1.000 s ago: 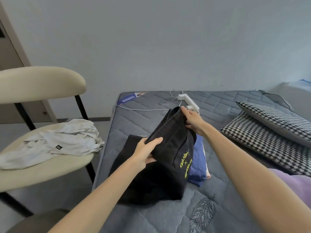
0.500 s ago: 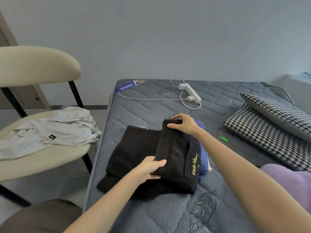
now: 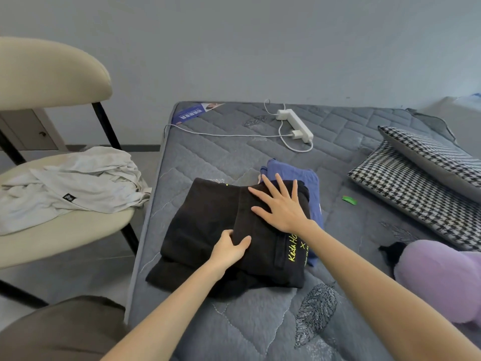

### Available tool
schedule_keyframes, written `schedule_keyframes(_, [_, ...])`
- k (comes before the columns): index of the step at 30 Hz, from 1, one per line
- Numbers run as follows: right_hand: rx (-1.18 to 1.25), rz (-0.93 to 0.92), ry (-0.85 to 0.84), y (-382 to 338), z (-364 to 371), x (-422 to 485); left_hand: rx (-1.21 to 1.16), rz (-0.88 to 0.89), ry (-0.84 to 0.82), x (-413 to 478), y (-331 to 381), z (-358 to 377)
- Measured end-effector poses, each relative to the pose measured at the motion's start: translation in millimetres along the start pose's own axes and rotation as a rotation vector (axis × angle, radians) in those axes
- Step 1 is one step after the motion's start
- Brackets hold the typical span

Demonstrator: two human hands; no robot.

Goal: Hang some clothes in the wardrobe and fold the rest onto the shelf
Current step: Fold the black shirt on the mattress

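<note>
A: What is noted as changed against the frame half a second back?

B: The right hand (image 3: 282,208) is no longer pinched on the far edge of the folded panel. It is now laid flat on top, fingers (image 3: 270,185) straight and fanned, palm pressed down, nothing held. The left hand (image 3: 229,250) is unchanged: the near end of the same panel is still gripped, thumb on top, the other fingers curled round the fold's left edge. More of the blue garment (image 3: 294,171) is exposed beyond the fingertips.

A: Where is the black garment placed relative to those fingers?

B: The black garment (image 3: 205,230) is spread on the grey quilted mattress (image 3: 234,157), at centre frame. Its doubled-over right panel is directly under the right palm. The fingertips are brought up to its far edge, where the blue garment is overlapped. The left hand is set at the panel's lower end, in contact with it.

A: How is its appearance recorded?

B: Plain black, folded to a rough rectangle. The right panel is doubled over the left part. A lower layer is left sticking out toward the lower left of the frame. Yellow-green script lettering (image 3: 292,250) is seen on the right side, partly covered by the right forearm.
</note>
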State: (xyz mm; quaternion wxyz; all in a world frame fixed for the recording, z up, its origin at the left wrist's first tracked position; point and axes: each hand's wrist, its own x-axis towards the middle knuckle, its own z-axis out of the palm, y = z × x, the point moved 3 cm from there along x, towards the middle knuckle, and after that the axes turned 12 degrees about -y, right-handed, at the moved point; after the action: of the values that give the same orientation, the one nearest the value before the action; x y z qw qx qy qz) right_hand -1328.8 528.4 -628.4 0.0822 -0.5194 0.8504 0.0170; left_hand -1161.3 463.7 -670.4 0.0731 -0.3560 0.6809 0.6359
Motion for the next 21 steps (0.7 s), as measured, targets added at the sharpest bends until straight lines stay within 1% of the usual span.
schedule_keyframes(4, [-0.109,0.133,-0.004,5.8,15.4,-9.7,0.301,0.031,0.086,2.1,-4.5,10.5])
schedule_keyframes(7, [-0.085,0.222,0.010,9.4,21.7,-12.5,0.564,0.123,0.170,-3.1,-5.8,20.8])
schedule_keyframes(10, [-0.007,0.233,0.004,10.7,21.6,-14.8,0.675,0.127,0.214,-5.2,-4.8,20.4])
schedule_keyframes(12, [0.110,0.256,0.058,10.7,15.6,-21.2,0.724,0.160,0.225,-7.5,-3.6,15.4])
schedule_keyframes(15, [0.366,0.368,0.233,13.8,9.9,-40.0,0.815,0.302,0.208,-10.1,-3.0,10.4])
schedule_keyframes(17, [0.651,0.478,0.296,18.3,14.9,-54.7,0.823,0.350,0.108,-7.5,-4.3,9.1])
schedule_keyframes(18, [0.780,0.523,0.302,19.5,20.1,-61.5,0.781,0.354,0.033,-5.2,-6.0,8.8])
schedule_keyframes(20, [0.911,0.559,0.278,16.8,27.7,-71.9,0.659,0.355,-0.085,-0.6,-8.4,8.2])
schedule_keyframes(21, [0.961,0.553,0.265,15.3,30.1,-75.2,0.613,0.354,-0.115,1.1,-9.0,7.9])
